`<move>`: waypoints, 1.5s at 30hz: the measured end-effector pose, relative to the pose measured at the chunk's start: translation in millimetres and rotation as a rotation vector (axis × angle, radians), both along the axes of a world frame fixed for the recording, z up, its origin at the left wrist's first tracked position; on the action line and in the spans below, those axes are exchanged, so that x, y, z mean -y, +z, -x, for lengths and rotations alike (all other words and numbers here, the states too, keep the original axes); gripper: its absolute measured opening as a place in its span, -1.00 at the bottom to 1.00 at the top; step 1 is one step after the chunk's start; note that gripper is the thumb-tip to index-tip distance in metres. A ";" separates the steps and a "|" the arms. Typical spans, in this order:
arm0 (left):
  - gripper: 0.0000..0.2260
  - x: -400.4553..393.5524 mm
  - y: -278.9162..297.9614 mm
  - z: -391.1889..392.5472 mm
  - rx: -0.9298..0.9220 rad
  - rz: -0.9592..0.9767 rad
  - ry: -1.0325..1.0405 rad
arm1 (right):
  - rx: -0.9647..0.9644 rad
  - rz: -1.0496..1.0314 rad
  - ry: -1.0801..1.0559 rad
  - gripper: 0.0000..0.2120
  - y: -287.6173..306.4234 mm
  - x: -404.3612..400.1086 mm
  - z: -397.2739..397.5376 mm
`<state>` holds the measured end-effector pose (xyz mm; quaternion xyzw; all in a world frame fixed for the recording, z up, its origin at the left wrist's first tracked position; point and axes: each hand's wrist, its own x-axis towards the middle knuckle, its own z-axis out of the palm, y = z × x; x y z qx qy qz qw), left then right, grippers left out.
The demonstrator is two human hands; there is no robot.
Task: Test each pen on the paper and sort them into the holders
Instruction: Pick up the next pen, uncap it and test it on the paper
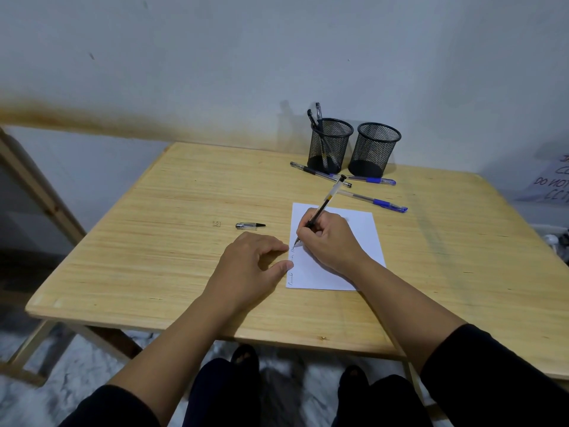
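Surface: light wooden table [172, 211], grain running left to right, small dark mark near the middle.
Paper: white sheet [354, 232] right of centre, handwriting along its left edge.
Cap: loose pen cap [250, 225] left of the sheet, apart from it.
Holders: two black mesh cups near the far edge, side by side; left holder [330, 146] with pens inside, right holder [374, 151].
Loose pens: black-grip pen [320, 174] in front of the holders; two blue pens [374, 180] [377, 202] just right of it.
Hands: left hand [246, 266] resting flat beside the sheet, fingertips at its edge.

Handwritten ink marks [291, 266] along the white paper sheet's [354, 235] left edge too small to read, handwritten sign [554, 180] cut off by the right edge, bench's [184, 241] near right corner hidden behind a black sleeve [492, 374]
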<state>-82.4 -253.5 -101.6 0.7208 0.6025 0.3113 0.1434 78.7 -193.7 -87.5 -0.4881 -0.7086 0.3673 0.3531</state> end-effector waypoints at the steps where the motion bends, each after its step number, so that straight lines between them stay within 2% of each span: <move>1: -0.71 -0.2 0.1 0.1 -0.002 0.001 0.000 | -0.004 0.000 0.002 -0.89 -0.1 -0.5 0.3; 32: -0.71 -2.2 -2.1 1.2 0.023 0.015 -0.011 | -0.015 0.039 -0.028 -0.90 1.7 1.1 1.8; 35: -0.74 -2.2 0.3 2.2 0.073 0.022 0.001 | -0.184 0.157 -0.085 -0.90 2.6 -0.9 0.1; 38: -0.80 -8.8 4.4 8.7 0.186 -0.030 0.108 | -0.358 0.217 -0.152 -0.89 9.8 -2.5 -4.0; 40: -0.75 -19.7 3.8 15.7 0.106 -0.106 0.191 | -0.399 0.212 -0.154 -0.91 13.2 -3.4 -6.3; 42: -0.69 -30.7 2.4 23.0 0.036 -0.092 0.252 | -0.420 0.223 -0.151 -0.91 15.2 -4.0 -7.8; 45: -0.76 -42.8 -1.2 31.8 -0.033 -0.030 0.248 | -0.470 0.305 -0.151 -0.86 20.9 -4.0 -8.9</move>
